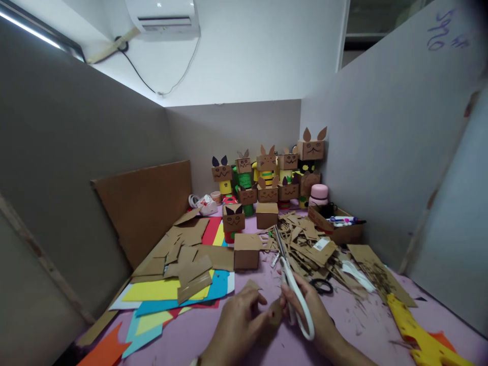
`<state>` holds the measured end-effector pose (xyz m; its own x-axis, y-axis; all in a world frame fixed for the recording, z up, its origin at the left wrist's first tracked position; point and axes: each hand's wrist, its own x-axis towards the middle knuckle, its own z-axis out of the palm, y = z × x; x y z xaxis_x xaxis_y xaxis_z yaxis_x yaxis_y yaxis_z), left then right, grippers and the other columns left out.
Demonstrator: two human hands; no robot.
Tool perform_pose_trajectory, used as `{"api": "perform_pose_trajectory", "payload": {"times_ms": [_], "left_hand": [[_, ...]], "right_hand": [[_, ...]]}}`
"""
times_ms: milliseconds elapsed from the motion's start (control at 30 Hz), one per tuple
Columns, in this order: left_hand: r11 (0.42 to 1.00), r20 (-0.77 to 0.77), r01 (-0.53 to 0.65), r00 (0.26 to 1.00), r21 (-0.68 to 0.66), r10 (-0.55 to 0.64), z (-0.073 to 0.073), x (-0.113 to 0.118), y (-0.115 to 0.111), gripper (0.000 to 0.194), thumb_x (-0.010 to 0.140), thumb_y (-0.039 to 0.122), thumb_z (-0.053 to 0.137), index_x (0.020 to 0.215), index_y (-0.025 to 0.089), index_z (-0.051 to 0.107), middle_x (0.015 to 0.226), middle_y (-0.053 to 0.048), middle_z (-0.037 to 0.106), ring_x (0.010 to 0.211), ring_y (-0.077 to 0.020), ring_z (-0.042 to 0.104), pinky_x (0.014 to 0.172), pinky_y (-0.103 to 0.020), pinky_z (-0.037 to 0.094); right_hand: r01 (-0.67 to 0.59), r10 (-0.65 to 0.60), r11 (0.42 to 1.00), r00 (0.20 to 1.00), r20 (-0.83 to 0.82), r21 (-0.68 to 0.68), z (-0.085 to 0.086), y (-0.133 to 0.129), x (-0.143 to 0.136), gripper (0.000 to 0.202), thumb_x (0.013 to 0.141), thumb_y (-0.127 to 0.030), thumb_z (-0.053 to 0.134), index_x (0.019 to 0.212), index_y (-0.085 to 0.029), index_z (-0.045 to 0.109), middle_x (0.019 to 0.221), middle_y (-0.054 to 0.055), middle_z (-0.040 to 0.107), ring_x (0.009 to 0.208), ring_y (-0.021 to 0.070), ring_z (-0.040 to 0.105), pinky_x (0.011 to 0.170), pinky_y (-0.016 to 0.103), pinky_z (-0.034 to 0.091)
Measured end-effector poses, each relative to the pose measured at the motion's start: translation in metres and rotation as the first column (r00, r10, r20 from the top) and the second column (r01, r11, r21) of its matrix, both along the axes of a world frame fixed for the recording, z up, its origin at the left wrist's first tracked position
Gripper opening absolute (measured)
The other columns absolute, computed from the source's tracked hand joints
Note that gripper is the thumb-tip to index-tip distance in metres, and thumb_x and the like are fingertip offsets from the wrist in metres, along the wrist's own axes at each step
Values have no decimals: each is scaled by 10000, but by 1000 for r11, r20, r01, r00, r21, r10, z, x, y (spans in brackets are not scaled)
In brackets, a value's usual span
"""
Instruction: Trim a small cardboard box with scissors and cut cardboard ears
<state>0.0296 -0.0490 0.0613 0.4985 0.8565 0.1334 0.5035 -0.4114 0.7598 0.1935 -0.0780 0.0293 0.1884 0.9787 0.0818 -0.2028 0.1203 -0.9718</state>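
My left hand [236, 325] is closed on a small piece of cardboard [273, 314] low over the table. White-handled scissors [282, 249] are in my right hand [314, 307], their metal blades pointing away from me and nearly together. The fingertips of my right hand are close to the cardboard piece; whether they touch it I cannot tell. Beyond my hands stands a closed cardboard box [247, 251], with another small box [267, 216] behind it. A cardboard cat-like figure [233, 219] with dark ears is just left of them.
Several eared box-head figures [266, 162] stand at the back. Cardboard scraps [305, 239] are heaped right of centre, near a box of pens [345, 231] and a black tape ring [321, 286]. Coloured paper [160, 292] and cardboard sheets lie left. A yellow glue gun [415, 330] rests front right.
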Motion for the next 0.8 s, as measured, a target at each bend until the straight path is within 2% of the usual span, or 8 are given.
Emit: {"api": "perform_pose_trajectory", "payload": {"times_ms": [133, 267, 400, 500, 600, 667, 733, 800], "left_hand": [[970, -94, -120, 985, 211, 142, 3, -8, 7, 272, 841, 252, 448, 991, 144, 648, 1021, -156, 637, 975, -295, 554, 868, -390, 382], [971, -99, -192, 973, 141, 207, -7, -17, 14, 401, 753, 197, 525, 1129, 88, 608, 1111, -237, 621, 1037, -383, 530, 908, -492, 347], [983, 4, -179, 984, 30, 179, -12, -13, 16, 184, 776, 254, 529, 844, 147, 662, 887, -149, 688, 854, -316, 599, 791, -417, 415], [981, 181, -161, 967, -108, 178, -6, -6, 13, 301, 869, 404, 411, 792, 178, 595, 744, -65, 664, 667, -209, 593, 631, -306, 452], [959, 356, -131, 909, -251, 217, 4, -3, 7, 369, 873, 507, 383, 781, 188, 546, 665, -12, 630, 489, -122, 498, 498, -231, 411], [913, 525, -73, 799, -402, 295, 12, -3, 2, 363, 768, 548, 573, 793, 187, 567, 659, -4, 643, 516, -113, 498, 514, -212, 409], [890, 613, -32, 713, -456, 340, 18, -4, -2, 418, 662, 571, 683, 794, 185, 590, 639, -6, 658, 548, -121, 516, 532, -210, 417], [894, 663, 9, 674, -447, 325, 20, -3, -5, 434, 618, 571, 722, 776, 184, 606, 613, 2, 645, 562, -120, 519, 537, -204, 414]], "right_hand": [[6, -6, 1000, 1000, 18, 1, -5, -5, 2, 568, 725, -568, 677, 1066, -138, 533, 576, -30, 585, 483, 111, 535, 442, 202, 405], [-2, 2, 1000, 997, 80, 0, -2, -7, 1, 633, 746, -587, 642, 1161, -129, 505, 601, -27, 570, 515, 125, 525, 457, 218, 406], [96, -104, 994, 982, 160, 52, -2, -10, 1, 623, 739, -568, 651, 1183, -148, 529, 661, -6, 596, 605, 166, 565, 536, 257, 447], [170, -198, 977, 946, 257, 129, -3, -11, 4, 581, 774, -514, 624, 1232, -173, 517, 810, 41, 656, 750, 208, 608, 687, 301, 484], [141, -194, 978, 883, 427, 152, -5, -12, 8, 589, 758, -441, 647, 1275, -195, 511, 1074, 109, 669, 994, 279, 603, 875, 374, 461], [75, -154, 982, 843, 515, 172, -7, -12, 9, 567, 726, -384, 669, 1253, -214, 546, 1220, 122, 622, 1123, 313, 551, 955, 404, 421], [-42, -69, 984, 803, 592, 173, -8, -12, 9, 554, 710, -347, 672, 1238, -221, 564, 1231, 124, 617, 1128, 321, 553, 953, 404, 428], [-153, 26, 979, 752, 659, 135, -8, -13, 7, 564, 716, -343, 667, 1253, -216, 551, 1190, 134, 630, 1078, 317, 585, 915, 392, 458]]}}
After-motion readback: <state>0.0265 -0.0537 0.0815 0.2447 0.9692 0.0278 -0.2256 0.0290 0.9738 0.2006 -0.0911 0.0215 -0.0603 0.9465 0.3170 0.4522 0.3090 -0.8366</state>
